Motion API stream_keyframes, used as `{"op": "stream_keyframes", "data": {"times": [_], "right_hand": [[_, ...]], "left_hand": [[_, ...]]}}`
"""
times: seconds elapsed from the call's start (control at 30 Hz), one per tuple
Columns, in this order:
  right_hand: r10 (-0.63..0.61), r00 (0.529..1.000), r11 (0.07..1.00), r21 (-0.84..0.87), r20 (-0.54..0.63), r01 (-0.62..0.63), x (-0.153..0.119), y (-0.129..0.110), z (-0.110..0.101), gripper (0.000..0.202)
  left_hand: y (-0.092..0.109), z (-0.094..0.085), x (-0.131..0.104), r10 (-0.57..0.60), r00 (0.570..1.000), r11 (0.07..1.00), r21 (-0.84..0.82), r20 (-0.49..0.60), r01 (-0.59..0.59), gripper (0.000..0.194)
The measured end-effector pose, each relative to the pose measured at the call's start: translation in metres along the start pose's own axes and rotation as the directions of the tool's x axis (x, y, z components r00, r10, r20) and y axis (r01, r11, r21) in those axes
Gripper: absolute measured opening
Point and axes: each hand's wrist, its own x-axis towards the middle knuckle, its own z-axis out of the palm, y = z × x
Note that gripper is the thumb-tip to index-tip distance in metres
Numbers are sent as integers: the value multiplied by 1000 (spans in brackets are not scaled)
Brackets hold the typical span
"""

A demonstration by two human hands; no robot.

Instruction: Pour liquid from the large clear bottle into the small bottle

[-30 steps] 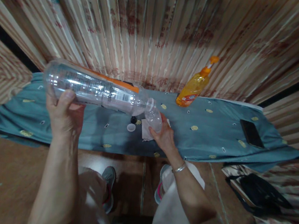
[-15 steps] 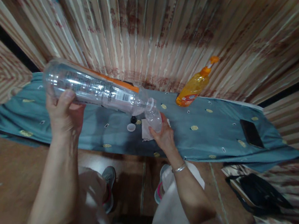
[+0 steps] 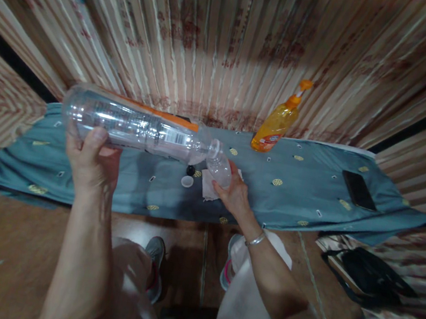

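Observation:
My left hand (image 3: 94, 161) is wrapped round the base end of a large clear plastic bottle (image 3: 140, 128), which lies almost level in the air with its neck to the right. A small clear bottle (image 3: 220, 169) is gripped in my right hand (image 3: 235, 191), tilted so that its mouth meets the large bottle's neck. Whether liquid passes between them I cannot tell. Below the necks, a white cap (image 3: 187, 181) and a small black cap (image 3: 190, 170) lie on the cloth. A folded pale cloth (image 3: 208, 188) sits under the small bottle.
An orange pump bottle (image 3: 275, 125) stands at the back of the teal tablecloth (image 3: 305, 196). A dark phone (image 3: 358, 190) lies at the right end. Pleated curtains (image 3: 215, 45) hang behind. On the floor at right is a black bag (image 3: 371, 276).
Almost nothing differs. Both hands and both bottles hold nearly the same pose.

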Motion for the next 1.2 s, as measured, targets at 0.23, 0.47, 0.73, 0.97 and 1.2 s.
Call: {"op": "stream_keyframes", "data": {"times": [0.23,0.47,0.73,0.97,1.2], "right_hand": [[-1,1000,1000,-15,-1,1,0,2,1,74],[-13,1000,1000,-4,1,13,0,3,2,75],[-28,999,999,21,-22,28,-1,5,3,75],[-9,1000,1000,6,-7,9,0,3,1,75],[-15,1000,1000,4,-22,15,-1,2,2,74]], "left_hand": [[-1,1,0,6,1000,999,-32,-30,-7,83],[-4,-3,3,15,1000,1000,-18,19,-15,88],[-6,-8,2,6,1000,1000,-29,12,-6,75],[-6,-7,1,0,1000,999,-46,1,0,76],[-5,-5,1,-4,1000,998,-64,-5,4,79]]}}
